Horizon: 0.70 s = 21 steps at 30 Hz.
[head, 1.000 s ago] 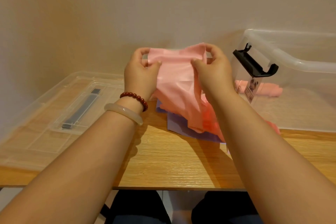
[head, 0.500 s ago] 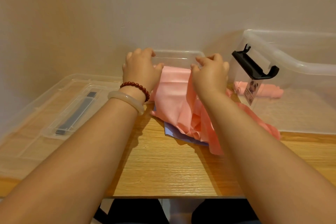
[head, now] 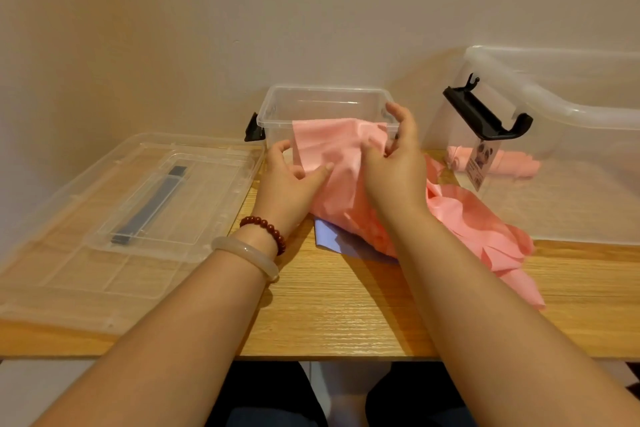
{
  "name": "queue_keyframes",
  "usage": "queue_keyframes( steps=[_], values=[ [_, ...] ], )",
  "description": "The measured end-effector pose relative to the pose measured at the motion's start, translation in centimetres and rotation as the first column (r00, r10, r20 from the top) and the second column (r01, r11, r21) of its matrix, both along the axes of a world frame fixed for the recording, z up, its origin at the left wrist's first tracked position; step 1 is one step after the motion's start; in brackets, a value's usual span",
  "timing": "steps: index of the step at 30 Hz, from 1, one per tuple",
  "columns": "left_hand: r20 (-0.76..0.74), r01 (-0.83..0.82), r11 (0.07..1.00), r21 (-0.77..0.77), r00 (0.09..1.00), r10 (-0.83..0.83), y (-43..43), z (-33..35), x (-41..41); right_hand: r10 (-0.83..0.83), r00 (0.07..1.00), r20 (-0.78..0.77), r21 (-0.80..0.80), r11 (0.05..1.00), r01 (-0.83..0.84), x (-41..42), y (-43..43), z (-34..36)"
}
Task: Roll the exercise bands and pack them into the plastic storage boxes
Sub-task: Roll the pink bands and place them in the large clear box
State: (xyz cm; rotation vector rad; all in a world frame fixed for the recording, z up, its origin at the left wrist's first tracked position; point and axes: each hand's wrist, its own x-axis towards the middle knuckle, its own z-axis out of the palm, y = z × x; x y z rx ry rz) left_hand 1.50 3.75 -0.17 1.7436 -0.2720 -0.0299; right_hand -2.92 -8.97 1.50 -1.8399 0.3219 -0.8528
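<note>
While the left hand (head: 287, 180) pinches the pink band (head: 325, 146) at its edge under the thumb and the right hand (head: 394, 163) gathers folds in curled fingers, the band drapes against the small box (head: 322, 94) just beyond the fingertips. Risk: the loose, wrinkled tail behind the right wrist may skew the roll or drag the purple band (head: 329, 236) beneath. Right fingertips are buried in folds, so how firm the hold is cannot be told.

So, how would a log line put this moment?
left hand: pinches pink band | right hand: grips pink band | small clear box: open, behind band | rolled band: in large box
</note>
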Motion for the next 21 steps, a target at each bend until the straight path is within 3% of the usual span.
queue_keyframes(
  steps=[2, 4, 7, 10, 12, 14, 17, 21],
  values=[
    [-0.035, 0.053, 0.966, -0.251, 0.997, -0.064, 0.2, 0.7, -0.1, -0.039, 0.997, 0.071, 0.036, 0.999, 0.036, 0.2, -0.3, 1.1],
    [0.031, 0.096, 0.940, -0.326, 0.995, -0.091, 0.5, 1.8, 0.5, -0.034, 0.996, 0.084, 0.088, 0.996, 0.027, 0.6, -0.6, 2.5],
    [0.220, 0.052, 0.956, -0.287, 0.975, 0.013, 0.8, 3.8, 2.0, 0.129, 0.986, 0.106, 0.169, 0.975, -0.145, 0.8, -0.9, 4.5],
    [0.373, -0.112, 0.954, -0.278, 0.903, 0.215, 0.8, 6.1, 2.8, 0.279, 0.960, 0.030, 0.071, 0.957, -0.280, -0.1, -0.7, 6.0],
    [0.442, -0.148, 0.942, -0.302, 0.854, 0.276, 0.7, 7.6, 2.8, 0.282, 0.956, 0.086, 0.033, 0.958, -0.285, -0.6, -0.6, 6.8],
    [0.488, -0.166, 0.941, -0.296, 0.821, 0.298, 0.5, 8.3, 3.0, 0.156, 0.976, 0.152, 0.008, 0.987, -0.159, -0.2, -0.7, 7.4],
    [0.455, -0.186, 0.949, -0.256, 0.843, 0.288, 0.2, 8.0, 3.4, -0.033, 0.989, 0.146, -0.083, 0.996, 0.045, 1.0, -1.2, 7.3],
    [0.287, 0.012, 0.995, -0.099, 0.958, 0.017, 0.2, 6.2, 3.8, 0.002, 1.000, 0.001, -0.106, 0.994, -0.001, 2.1, -1.7, 6.0]
  ],
)
